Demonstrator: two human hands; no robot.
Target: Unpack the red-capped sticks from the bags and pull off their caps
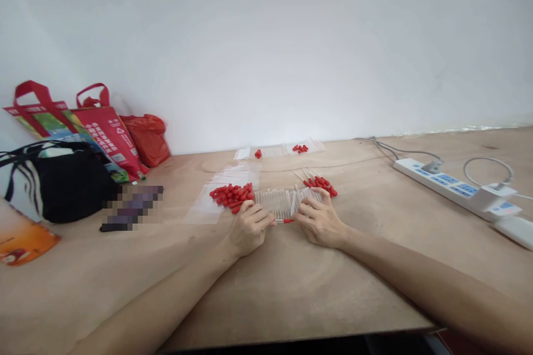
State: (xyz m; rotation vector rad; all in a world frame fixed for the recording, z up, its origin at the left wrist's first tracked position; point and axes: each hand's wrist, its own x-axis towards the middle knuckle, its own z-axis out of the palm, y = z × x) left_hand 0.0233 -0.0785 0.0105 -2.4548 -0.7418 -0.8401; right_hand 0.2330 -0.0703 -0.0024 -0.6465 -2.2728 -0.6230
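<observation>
My left hand is closed, its fingertips pinching one end of a thin clear tube. At the tube's other end is a small red bulb, gripped in the fingertips of my closed right hand. Just beyond both hands lies a row of clear tubes, side by side. A heap of red rubber-looking bulbs rests by my left hand, partly on a clear plastic bag. Behind my right hand, several tubes with red bulbs on their ends lie in a bunch.
More red bulbs and tubes lie on plastic near the wall. A white power strip with cables stands right. Left are a black bag, red shopping bags, a blurred-out dark flat object and an orange packet. The table's front edge is near.
</observation>
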